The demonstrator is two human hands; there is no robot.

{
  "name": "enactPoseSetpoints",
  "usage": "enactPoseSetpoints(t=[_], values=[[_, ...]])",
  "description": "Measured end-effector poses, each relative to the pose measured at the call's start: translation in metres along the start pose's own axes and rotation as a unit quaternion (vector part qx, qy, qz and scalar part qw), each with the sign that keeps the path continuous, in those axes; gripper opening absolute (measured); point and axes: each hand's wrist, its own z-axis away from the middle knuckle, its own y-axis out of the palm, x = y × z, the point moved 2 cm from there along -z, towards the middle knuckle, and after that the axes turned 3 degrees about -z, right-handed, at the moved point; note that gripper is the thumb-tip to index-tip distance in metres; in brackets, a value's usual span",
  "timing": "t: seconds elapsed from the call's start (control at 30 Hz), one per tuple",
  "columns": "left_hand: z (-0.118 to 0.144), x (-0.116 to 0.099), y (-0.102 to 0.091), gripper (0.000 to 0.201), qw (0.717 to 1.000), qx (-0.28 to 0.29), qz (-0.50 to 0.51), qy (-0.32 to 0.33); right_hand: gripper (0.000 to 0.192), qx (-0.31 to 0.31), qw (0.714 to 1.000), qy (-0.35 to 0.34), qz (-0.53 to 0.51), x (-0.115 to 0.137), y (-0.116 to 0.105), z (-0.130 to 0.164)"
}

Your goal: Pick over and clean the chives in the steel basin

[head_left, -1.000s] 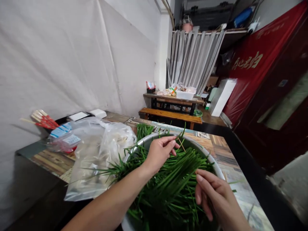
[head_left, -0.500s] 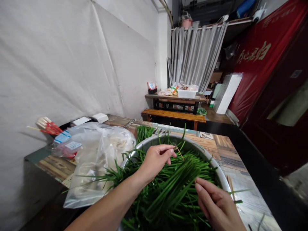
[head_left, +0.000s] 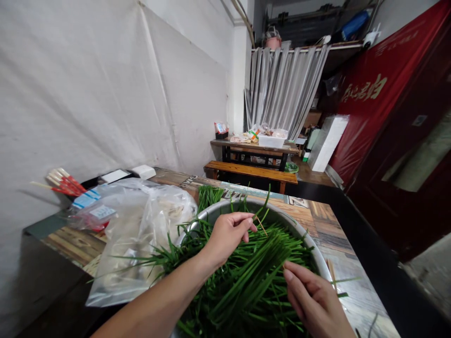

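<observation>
My left hand [head_left: 227,237] is closed in a pinch on one end of a thin wooden skewer [head_left: 261,226], above a large metal basin [head_left: 319,256] full of long green chives [head_left: 197,281]. A flat row of chives [head_left: 252,279] hangs along the skewer's line between my hands, its stalks side by side. Thumb and forefinger of my right hand [head_left: 315,293] pinch at the row's near right edge, where a small bit of the skewer seems to show. Most of the skewer's length is hidden by the chives.
Left of the basin lies a clear plastic bag [head_left: 141,253]. Behind it are red-wrapped chopsticks [head_left: 66,183] and a white box [head_left: 143,172]. More skewers [head_left: 331,273] lie at the basin's right. Beyond stand a wooden bench [head_left: 250,172] and another table [head_left: 239,145].
The view has shifted slightly, so the room appears a little lower and to the left. Both hands keep their pinch, with almost no movement relative to the chives.
</observation>
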Motion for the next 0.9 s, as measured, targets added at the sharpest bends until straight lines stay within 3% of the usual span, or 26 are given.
enactPoseSetpoints(t=[0.43, 0.67, 0.9], values=[[0.001, -0.002, -0.001, 0.031, 0.999, -0.032, -0.025, 0.030, 0.049, 0.015, 1.000, 0.008, -0.001, 0.001, 0.000, 0.000], [0.002, -0.001, -0.002, 0.028, 0.994, -0.047, -0.074, 0.067, 0.050, 0.053, 0.998, 0.025, 0.025, 0.006, -0.001, 0.000], [0.007, -0.003, -0.001, 0.024, 0.991, -0.056, -0.083, 0.093, 0.052, 0.035, 0.999, 0.020, 0.010, 0.010, 0.001, 0.005]])
